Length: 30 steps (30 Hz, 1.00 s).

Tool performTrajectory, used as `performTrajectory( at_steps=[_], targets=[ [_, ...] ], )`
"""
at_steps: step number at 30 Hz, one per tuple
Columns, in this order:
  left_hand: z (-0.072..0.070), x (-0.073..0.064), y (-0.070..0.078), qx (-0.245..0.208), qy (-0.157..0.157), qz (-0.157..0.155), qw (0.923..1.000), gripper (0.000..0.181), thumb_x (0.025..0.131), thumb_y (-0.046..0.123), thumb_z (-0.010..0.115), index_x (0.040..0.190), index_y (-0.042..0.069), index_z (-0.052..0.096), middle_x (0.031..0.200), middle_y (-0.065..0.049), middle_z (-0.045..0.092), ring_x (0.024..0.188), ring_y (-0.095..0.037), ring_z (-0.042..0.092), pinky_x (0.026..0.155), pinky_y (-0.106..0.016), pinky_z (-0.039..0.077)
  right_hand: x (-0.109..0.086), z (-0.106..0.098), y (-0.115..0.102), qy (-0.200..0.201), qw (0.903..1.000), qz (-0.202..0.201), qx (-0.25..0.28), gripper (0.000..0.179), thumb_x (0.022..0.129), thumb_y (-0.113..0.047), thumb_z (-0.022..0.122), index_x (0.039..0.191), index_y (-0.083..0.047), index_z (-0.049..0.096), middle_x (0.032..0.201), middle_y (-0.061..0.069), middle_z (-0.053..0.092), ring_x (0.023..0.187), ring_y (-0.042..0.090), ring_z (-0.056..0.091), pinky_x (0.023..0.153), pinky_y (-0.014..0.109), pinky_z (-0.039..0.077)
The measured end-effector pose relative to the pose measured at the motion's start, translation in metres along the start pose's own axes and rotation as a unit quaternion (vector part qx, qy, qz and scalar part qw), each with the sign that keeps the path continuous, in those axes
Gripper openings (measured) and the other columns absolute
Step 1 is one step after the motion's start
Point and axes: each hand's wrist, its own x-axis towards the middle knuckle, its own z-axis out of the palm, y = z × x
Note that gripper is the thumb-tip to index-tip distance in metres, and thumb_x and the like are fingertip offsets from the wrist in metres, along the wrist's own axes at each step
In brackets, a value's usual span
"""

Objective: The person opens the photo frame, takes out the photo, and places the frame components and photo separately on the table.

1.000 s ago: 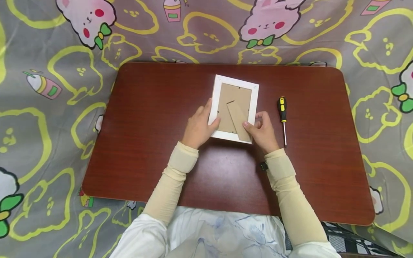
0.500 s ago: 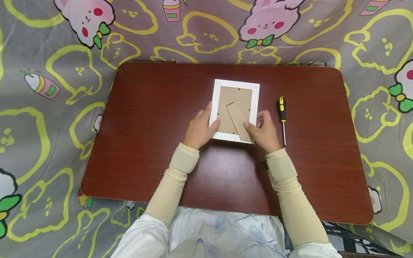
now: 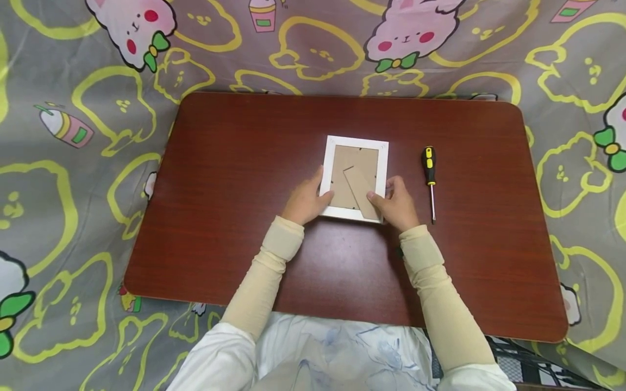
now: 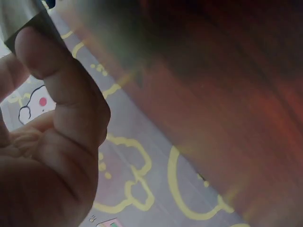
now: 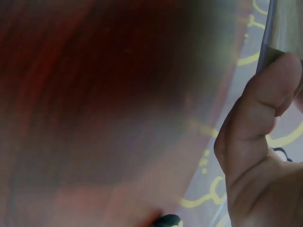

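Observation:
Both hands hold a white picture frame between them, its brown backboard facing up toward the head camera. On that back a slanted stand flap runs down to the lower right corner. My left hand grips the left side, thumb over the white border. On the opposite side my right hand pinches the edge, its thumb on the lower part of the flap. The fingers behind are mostly hidden. In the left wrist view a corner of the picture frame shows above the thumb.
A screwdriver with a black and yellow handle lies on the reddish-brown table, right of the right hand. Behind and beside the table hangs a patterned cloth. Cables show below the right front edge.
The picture frame has come down and nearer to the body, and it looks shorter and straighter. Both hands moved with it, keeping their hold. The screwdriver stays in place.

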Motion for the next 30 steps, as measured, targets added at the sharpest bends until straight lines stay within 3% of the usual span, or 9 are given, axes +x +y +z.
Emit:
performTrajectory(
  at_steps=[4, 8, 13, 15, 25, 30],
  targets=[
    [0.005, 0.002, -0.004, -0.008, -0.019, -0.02, 0.9996, 0.079, 0.099, 0.035, 0.062, 0.162, 0.01, 0.021, 0.157, -0.018, 0.039, 0.14, -0.034, 0.041, 0.113, -0.044, 0.034, 0.003, 0.004, 0.008, -0.013, 0.9998, 0.009, -0.009, 0.046, 0.095, -0.023, 0.071, 0.118, 0.002, 0.041, 0.082, 0.015, 0.052, 0.046, 0.02, 0.054, 0.045, 0.041, 0.054],
    [0.011, 0.004, -0.007, -0.017, -0.031, -0.04, 0.9986, 0.08, 0.098, 0.035, 0.064, 0.162, 0.013, 0.022, 0.15, -0.016, 0.049, 0.136, -0.031, 0.046, 0.112, -0.043, 0.036, 0.005, 0.007, 0.013, -0.026, 0.9989, 0.019, -0.035, 0.047, 0.096, -0.025, 0.07, 0.119, 0.003, 0.04, 0.085, 0.019, 0.055, 0.048, 0.021, 0.056, 0.044, 0.04, 0.054],
    [0.018, 0.006, -0.011, -0.018, -0.047, -0.052, 0.9974, 0.082, 0.097, 0.032, 0.068, 0.162, 0.012, 0.022, 0.151, -0.014, 0.047, 0.136, -0.031, 0.046, 0.112, -0.044, 0.036, 0.006, 0.008, 0.014, -0.035, 0.996, 0.026, -0.078, 0.047, 0.096, -0.028, 0.069, 0.118, 0.003, 0.042, 0.088, 0.027, 0.061, 0.053, 0.027, 0.06, 0.045, 0.037, 0.053],
    [0.019, 0.007, -0.011, -0.015, -0.049, -0.052, 0.9973, 0.083, 0.097, 0.031, 0.069, 0.162, 0.011, 0.022, 0.157, -0.013, 0.039, 0.14, -0.032, 0.041, 0.113, -0.043, 0.034, 0.006, 0.008, 0.014, -0.036, 0.9948, 0.029, -0.091, 0.047, 0.096, -0.03, 0.069, 0.118, 0.002, 0.043, 0.089, 0.027, 0.062, 0.058, 0.03, 0.061, 0.048, 0.037, 0.052],
    [0.023, 0.007, -0.01, -0.01, -0.04, -0.053, 0.9978, 0.084, 0.096, 0.028, 0.07, 0.162, 0.012, 0.02, 0.156, -0.014, 0.041, 0.138, -0.034, 0.044, 0.113, -0.045, 0.035, 0.009, 0.008, 0.012, -0.05, 0.9932, 0.054, -0.091, 0.046, 0.097, -0.03, 0.067, 0.118, 0.002, 0.041, 0.092, 0.027, 0.06, 0.056, 0.029, 0.062, 0.046, 0.037, 0.054],
    [0.022, 0.01, -0.011, 0.02, -0.048, -0.031, 0.9981, 0.085, 0.096, 0.03, 0.07, 0.161, 0.007, 0.02, 0.156, -0.018, 0.04, 0.139, -0.034, 0.042, 0.113, -0.044, 0.034, 0.01, 0.007, 0.012, -0.056, 0.9936, 0.067, -0.071, 0.046, 0.097, -0.027, 0.067, 0.118, 0.003, 0.04, 0.094, 0.027, 0.058, 0.057, 0.028, 0.062, 0.047, 0.038, 0.056]
  ],
)
